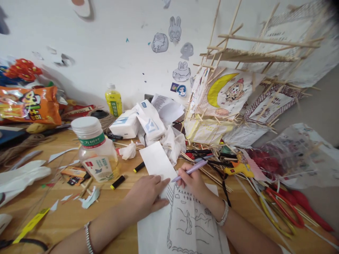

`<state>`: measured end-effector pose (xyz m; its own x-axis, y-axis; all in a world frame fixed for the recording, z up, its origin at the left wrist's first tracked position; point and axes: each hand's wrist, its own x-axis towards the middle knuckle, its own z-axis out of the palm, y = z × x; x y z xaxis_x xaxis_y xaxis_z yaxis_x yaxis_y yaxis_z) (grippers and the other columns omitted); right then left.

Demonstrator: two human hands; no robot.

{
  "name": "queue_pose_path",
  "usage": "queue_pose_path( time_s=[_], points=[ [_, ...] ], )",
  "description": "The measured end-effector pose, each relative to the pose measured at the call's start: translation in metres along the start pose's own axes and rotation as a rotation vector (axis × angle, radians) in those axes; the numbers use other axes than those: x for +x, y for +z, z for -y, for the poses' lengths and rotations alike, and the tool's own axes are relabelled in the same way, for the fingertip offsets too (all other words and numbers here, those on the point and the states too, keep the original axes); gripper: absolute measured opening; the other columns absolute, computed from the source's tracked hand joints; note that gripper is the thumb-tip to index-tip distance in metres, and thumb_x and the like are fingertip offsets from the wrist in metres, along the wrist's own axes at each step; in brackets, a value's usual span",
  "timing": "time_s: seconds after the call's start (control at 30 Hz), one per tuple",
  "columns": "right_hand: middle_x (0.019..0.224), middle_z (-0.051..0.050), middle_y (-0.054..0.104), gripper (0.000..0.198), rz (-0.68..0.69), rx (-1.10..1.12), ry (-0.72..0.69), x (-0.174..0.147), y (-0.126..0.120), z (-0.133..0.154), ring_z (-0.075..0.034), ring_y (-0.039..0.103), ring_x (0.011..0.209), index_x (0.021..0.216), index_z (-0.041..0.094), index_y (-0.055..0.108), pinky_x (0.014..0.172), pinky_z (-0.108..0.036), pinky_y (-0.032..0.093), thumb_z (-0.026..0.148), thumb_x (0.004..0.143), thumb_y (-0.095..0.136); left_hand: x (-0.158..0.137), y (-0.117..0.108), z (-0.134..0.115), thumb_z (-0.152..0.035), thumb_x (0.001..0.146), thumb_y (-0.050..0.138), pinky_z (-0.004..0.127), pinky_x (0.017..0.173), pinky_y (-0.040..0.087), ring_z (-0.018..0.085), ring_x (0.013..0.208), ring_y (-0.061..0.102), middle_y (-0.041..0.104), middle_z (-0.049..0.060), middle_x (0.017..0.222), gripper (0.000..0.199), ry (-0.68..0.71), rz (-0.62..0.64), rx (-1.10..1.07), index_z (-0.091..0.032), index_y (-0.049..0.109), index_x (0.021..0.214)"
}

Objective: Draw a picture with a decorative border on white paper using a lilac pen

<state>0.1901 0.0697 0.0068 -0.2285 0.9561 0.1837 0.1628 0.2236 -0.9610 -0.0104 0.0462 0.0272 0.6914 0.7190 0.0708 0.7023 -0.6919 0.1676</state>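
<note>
In my right hand point(189, 178) is a light purple pen point(194, 167), gripped with its tip low over a sheet of paper. That drawing sheet point(182, 222) carries black line art, a wavy border and handwritten characters. A blank white paper strip point(157, 160) lies across its top edge. My left hand point(149, 192) rests with fingers stretched on the papers, its fingertips close to the pen tip. Part of the drawing's upper area is hidden under my hands.
Left stands a plastic bottle point(96, 151) with a little yellow liquid; behind are tissue packs point(150, 120) and a yellow drink bottle point(113, 100). A stick-and-paper lantern frame point(225, 91) rises at right, near a yellow glue gun point(241, 167) and scissors point(286, 208). Paper scraps point(91, 198) litter the table.
</note>
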Motion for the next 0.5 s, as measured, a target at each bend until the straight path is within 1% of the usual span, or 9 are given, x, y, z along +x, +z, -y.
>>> queue_pose_path(
  time_s=[0.13, 0.3, 0.5],
  points=[
    [0.052, 0.004, 0.056, 0.029, 0.042, -0.033, 0.008, 0.0011, 0.0012, -0.0060, -0.008, 0.047, 0.041, 0.064, 0.021, 0.047, 0.043, -0.020, 0.038, 0.039, 0.086, 0.052, 0.0007, -0.0005, -0.0002, -0.038, 0.087, 0.057, 0.034, 0.069, 0.044, 0.026, 0.082, 0.060, 0.062, 0.007, 0.090, 0.041, -0.014, 0.004, -0.007, -0.017, 0.055, 0.122],
    [0.054, 0.004, 0.055, 0.028, 0.042, -0.063, -0.006, 0.0007, 0.0021, -0.0068, -0.009, 0.046, 0.042, 0.065, 0.021, 0.047, 0.044, -0.020, 0.038, 0.036, 0.087, 0.051, 0.0008, -0.0011, 0.0004, -0.038, 0.085, 0.060, 0.034, 0.070, 0.044, 0.026, 0.082, 0.060, 0.062, 0.008, 0.092, 0.045, -0.028, 0.014, -0.020, -0.017, 0.055, 0.124],
    [0.052, 0.005, 0.053, 0.028, 0.038, -0.069, -0.004, 0.0003, 0.0031, -0.0043, -0.009, 0.045, 0.043, 0.063, 0.021, 0.046, 0.044, -0.021, 0.040, 0.035, 0.087, 0.052, -0.0001, -0.0029, 0.0008, -0.039, 0.087, 0.057, 0.033, 0.071, 0.044, 0.024, 0.081, 0.060, 0.061, 0.006, 0.090, 0.045, -0.029, 0.004, -0.040, -0.020, 0.053, 0.128]
  ],
)
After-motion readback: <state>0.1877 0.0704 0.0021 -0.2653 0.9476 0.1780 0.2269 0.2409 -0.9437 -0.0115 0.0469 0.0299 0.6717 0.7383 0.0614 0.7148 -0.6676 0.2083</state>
